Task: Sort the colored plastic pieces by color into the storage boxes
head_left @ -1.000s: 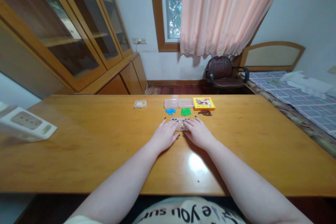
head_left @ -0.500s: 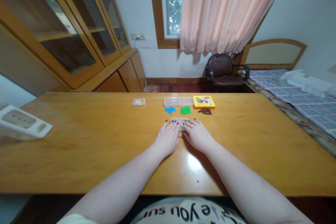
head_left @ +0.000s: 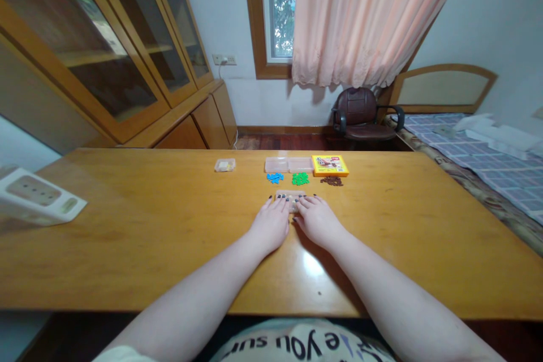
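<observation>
A small transparent plastic box point(head_left: 290, 193) lies on the table in front of me, with small pale pieces inside that I cannot make out. My left hand point(head_left: 271, 223) rests over its left part, palm down, with the fingers stretched out. From the other side my right hand point(head_left: 318, 219) reaches onto the right part, its fingers also extended and flat. Both hands cover much of the box. Just beyond it are three small piles of pieces: blue pieces point(head_left: 275, 178), green pieces point(head_left: 301, 179) and brown pieces point(head_left: 332, 181).
Behind the piles sit a transparent two-part tray point(head_left: 276, 165) and a yellow box point(head_left: 330, 165). Farther left is another small transparent container point(head_left: 224, 165). A white device point(head_left: 42, 197) stands at the table's left end. One tiny dark piece point(head_left: 319, 293) lies near the front edge.
The whole view has shifted very slightly. Both hands stay on the small box, and the piles have not moved.
</observation>
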Tool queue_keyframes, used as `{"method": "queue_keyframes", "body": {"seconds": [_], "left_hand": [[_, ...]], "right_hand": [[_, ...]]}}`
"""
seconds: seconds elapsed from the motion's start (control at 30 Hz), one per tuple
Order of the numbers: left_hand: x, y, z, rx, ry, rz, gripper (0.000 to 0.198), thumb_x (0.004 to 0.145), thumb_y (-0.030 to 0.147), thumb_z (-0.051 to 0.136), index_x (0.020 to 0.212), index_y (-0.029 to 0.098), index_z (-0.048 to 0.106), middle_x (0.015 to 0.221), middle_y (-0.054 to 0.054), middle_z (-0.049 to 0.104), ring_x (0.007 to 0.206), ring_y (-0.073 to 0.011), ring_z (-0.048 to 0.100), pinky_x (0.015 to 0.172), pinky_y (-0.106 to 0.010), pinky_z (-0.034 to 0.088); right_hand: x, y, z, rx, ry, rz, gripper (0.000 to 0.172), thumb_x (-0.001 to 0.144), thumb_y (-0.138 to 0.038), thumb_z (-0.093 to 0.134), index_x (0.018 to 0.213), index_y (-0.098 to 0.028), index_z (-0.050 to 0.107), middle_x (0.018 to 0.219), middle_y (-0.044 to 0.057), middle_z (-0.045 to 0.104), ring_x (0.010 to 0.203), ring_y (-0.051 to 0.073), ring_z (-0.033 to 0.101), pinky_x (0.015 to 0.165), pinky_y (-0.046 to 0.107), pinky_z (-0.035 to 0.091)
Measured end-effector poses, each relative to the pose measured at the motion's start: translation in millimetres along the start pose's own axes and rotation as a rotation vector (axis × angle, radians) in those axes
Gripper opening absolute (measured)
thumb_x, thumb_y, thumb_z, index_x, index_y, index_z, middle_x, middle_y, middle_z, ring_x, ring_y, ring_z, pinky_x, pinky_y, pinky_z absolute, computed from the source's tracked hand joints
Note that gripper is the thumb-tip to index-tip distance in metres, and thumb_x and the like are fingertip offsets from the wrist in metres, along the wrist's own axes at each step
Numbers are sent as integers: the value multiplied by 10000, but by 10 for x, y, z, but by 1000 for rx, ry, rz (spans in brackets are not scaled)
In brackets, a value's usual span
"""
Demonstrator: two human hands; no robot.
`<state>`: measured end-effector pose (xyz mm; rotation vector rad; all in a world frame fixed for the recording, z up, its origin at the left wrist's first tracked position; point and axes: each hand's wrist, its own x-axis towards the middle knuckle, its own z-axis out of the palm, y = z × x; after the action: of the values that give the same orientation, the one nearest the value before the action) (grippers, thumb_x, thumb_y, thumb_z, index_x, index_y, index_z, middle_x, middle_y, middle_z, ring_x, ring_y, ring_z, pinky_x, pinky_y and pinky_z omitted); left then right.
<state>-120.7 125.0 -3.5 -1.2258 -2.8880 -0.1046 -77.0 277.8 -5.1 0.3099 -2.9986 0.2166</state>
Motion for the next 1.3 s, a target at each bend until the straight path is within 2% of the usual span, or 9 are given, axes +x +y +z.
{"method": "queue_keyframes", "body": {"seconds": [0.33, 0.53, 0.63, 0.73, 0.83, 0.97, 1.03, 1.17, 1.3], "left_hand": [[-3, 8, 13, 9, 9, -7, 512, 803, 204, 462, 1301, 85, 474, 1338, -148, 507, 1264, -246, 434, 1092, -405, 289], [-2, 12, 40, 6, -4, -9, 522, 799, 211, 476, 1304, 77, 460, 1345, -163, 494, 1267, -249, 429, 1098, -412, 274], [-21, 12, 46, 11, 15, 3, 504, 828, 242, 472, 1316, 119, 450, 1366, -145, 476, 1279, -254, 410, 1100, -459, 256], [-65, -32, 20, 20, 35, -19, 449, 863, 330, 466, 1290, 192, 478, 1354, -122, 494, 1249, -266, 440, 1091, -527, 227], [-111, -158, -22, 58, 38, -152, 442, 850, 425, 490, 1223, 192, 532, 1284, -137, 551, 1212, -300, 466, 1066, -559, 234], [-92, -432, -20, 148, 34, -419, 550, 821, 476, 516, 1236, 116, 514, 1282, -211, 525, 1186, -351, 469, 1031, -562, 269], [-31, -579, 15, 145, 33, -440, 617, 826, 495, 497, 1288, 88, 461, 1346, -221, 462, 1247, -344, 414, 1052, -527, 266], [155, -827, 86, 113, -5, -477, 731, 825, 561, 448, 1376, 91, 352, 1463, -205, 301, 1351, -342, 268, 1085, -528, 220], [354, -1004, 123, 115, 12, -444, 733, 834, 554, 421, 1383, 75, 335, 1464, -203, 301, 1362, -325, 247, 1103, -514, 187]], "right_hand": [[3, -40, -55, 21, -54, 26, 355, 846, -275, 525, 1158, -128, 608, 1246, 166, 578, 1173, 275, 503, 1040, 444, 311], [5, -26, -14, 16, -32, 11, 362, 847, -277, 520, 1158, -115, 606, 1227, 174, 587, 1149, 275, 515, 1032, 448, 315], [7, -2, 21, 26, 3, -17, 365, 860, -289, 502, 1162, -109, 601, 1217, 166, 595, 1140, 272, 520, 1035, 456, 309], [15, 35, 50, 96, 32, -93, 356, 876, -292, 486, 1197, -171, 580, 1251, 117, 583, 1171, 235, 504, 1064, 454, 276], [35, 91, 80, 171, 29, -169, 384, 867, -320, 517, 1237, -225, 553, 1332, 92, 520, 1239, 209, 451, 1088, 453, 241], [70, 184, 120, 198, 67, -131, 385, 856, -326, 541, 1218, -202, 577, 1337, 115, 512, 1242, 222, 451, 1075, 447, 272], [84, 220, 133, 210, 93, -125, 354, 856, -318, 542, 1182, -196, 605, 1309, 116, 539, 1223, 223, 469, 1063, 435, 296], [95, 251, 152, 243, 109, -143, 310, 849, -311, 556, 1124, -197, 642, 1233, 109, 596, 1169, 218, 512, 1034, 414, 341], [98, 254, 184, 284, 76, -129, 293, 843, -328, 567, 1081, -191, 667, 1207, 116, 611, 1140, 217, 540, 997, 390, 389]]}}
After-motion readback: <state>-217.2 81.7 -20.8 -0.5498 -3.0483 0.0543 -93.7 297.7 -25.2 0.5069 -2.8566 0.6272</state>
